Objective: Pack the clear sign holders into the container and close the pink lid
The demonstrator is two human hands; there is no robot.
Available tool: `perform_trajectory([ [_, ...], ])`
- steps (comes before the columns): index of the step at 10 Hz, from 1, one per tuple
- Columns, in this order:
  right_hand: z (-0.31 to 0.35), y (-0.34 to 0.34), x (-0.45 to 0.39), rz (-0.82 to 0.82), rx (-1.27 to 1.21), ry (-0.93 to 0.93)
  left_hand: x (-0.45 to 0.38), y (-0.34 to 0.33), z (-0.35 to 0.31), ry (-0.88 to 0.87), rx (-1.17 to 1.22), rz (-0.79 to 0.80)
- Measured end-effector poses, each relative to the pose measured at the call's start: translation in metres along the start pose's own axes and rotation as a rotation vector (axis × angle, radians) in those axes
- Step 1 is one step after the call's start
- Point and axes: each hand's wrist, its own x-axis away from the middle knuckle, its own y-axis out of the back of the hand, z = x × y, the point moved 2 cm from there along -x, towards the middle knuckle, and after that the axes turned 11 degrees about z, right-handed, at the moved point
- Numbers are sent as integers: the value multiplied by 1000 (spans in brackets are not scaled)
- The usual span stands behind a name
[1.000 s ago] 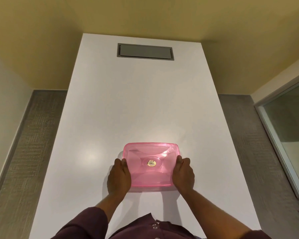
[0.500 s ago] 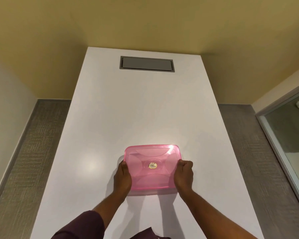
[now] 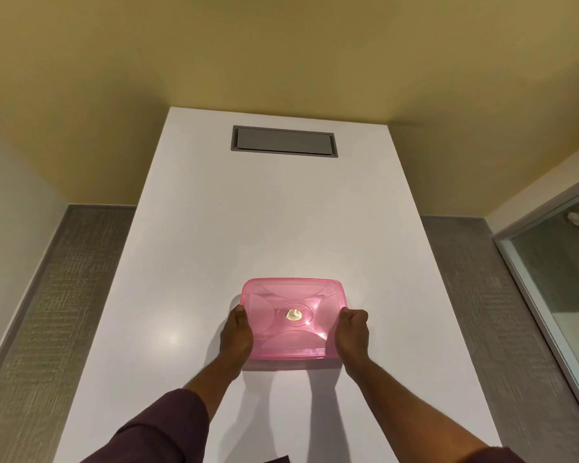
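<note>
A container with a translucent pink lid (image 3: pixel 291 317) lies flat on the white table (image 3: pixel 274 212), near its front edge. The lid covers the whole top and carries a small gold sticker in its middle. My left hand (image 3: pixel 236 332) presses against the container's left side, fingers wrapped around the edge. On the right side, my right hand (image 3: pixel 353 330) grips the edge with curled fingers. Through the pink lid I cannot make out any clear sign holders.
A grey rectangular hatch (image 3: pixel 284 141) is set into the table's far end. Yellow walls stand beyond the table, grey carpet (image 3: pixel 61 312) runs along both sides, and a glass-panelled frame (image 3: pixel 549 279) stands at the right.
The view has tilted up and drawn back from the table. Both hands shifted from resting flat beside the near corners to gripping the container's sides; the right hand's fingers have curled.
</note>
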Motion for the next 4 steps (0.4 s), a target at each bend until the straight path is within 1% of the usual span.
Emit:
perform_trajectory([
  [1, 2, 1, 2, 24, -1, -6, 0, 1, 0, -7, -36, 18],
  [2, 4, 5, 2, 72, 25, -34, 4, 6, -3, -76, -141, 33],
  [3, 19, 11, 6, 132, 176, 31, 11, 14, -11, -155, -381, -4],
  [4, 39, 16, 7, 154, 390, 77, 12, 24, -22, -208, -662, 6],
])
